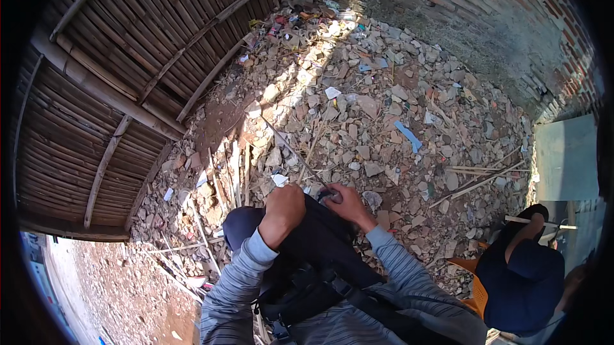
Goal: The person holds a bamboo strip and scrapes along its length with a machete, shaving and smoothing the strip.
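Observation:
My left hand (284, 212) is closed in a fist above my dark-clad left knee; whatever it holds, if anything, is hidden behind the fingers. My right hand (348, 207) is closed by my other knee. From its fingers a thin dark stick (291, 148) slants away to the far left over the rubble. A small dark grey bundle, perhaps cloth (331, 196), shows between thumb and fingers, too small to make out. Both hands are apart, close over my lap.
Broken stones and litter (364, 134) cover the ground. A bamboo wall (121, 76) rises at left, a brick wall (448, 6) at the back. Loose bamboo strips (236, 172) lie ahead of my left knee. At right a person in dark clothes (524, 274) sits on an orange chair (476, 284).

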Available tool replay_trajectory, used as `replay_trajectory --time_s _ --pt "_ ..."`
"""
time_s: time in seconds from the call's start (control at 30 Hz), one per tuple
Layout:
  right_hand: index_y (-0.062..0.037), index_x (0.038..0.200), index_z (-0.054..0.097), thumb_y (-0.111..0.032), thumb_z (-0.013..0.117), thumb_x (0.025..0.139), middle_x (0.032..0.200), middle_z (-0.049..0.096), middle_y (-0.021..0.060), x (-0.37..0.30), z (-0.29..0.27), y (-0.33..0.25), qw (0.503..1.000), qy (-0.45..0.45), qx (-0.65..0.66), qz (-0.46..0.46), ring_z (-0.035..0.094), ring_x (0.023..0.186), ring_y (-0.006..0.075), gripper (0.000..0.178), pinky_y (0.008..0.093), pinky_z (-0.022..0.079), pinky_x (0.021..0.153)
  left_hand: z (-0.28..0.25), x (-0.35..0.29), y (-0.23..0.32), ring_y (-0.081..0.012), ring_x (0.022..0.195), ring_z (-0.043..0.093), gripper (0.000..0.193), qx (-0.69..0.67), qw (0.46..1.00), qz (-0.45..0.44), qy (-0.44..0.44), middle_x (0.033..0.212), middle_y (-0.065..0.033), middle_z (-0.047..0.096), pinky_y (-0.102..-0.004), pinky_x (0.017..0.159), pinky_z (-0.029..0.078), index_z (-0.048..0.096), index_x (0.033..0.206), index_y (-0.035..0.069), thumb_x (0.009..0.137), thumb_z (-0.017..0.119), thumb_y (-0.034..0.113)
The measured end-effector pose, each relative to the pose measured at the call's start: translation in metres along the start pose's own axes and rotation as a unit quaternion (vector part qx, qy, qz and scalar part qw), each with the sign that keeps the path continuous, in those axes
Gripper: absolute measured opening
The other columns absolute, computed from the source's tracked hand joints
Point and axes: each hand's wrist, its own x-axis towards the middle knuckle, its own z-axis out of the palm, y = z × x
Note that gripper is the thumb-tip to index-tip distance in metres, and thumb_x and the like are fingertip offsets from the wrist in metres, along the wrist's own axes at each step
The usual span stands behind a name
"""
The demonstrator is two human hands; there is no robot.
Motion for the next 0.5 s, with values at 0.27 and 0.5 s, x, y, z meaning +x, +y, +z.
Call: replay_trajectory --time_s 0.27,0.5 --pt "-0.0024 0.096 0.076 -0.022 0.077 0.092 0.057 0.056 0.0077 0.019 -0.003 -0.002 0.998 -0.07 -0.001 -0.007 0.048 0.053 0.0117 0.02 0.0359 0.042 0.055 -0.006 0.012 -0.012 -0.0448 0.085 0.073 0.019 -0.032 0.997 0.042 -0.057 0.085 -0.0288 0.072 -0.0527 0.081 0.058 0.073 0.085 -0.004 0.085 0.059 0.009" --pt "-0.0042 0.11 0.071 -0.018 0.076 0.091 0.054 0.05 0.0056 -0.003 0.006 -0.001 0.996 -0.025 0.03 -0.081 0.045 0.052 0.0143 0.024 0.0378 0.039 0.054 -0.03 -0.001 -0.002 -0.0461 0.088 0.073 0.021 -0.047 0.995 0.0 -0.09 0.086 -0.0299 0.072 -0.0535 0.084 0.058 0.073 0.086 -0.006 0.086 0.058 0.01"
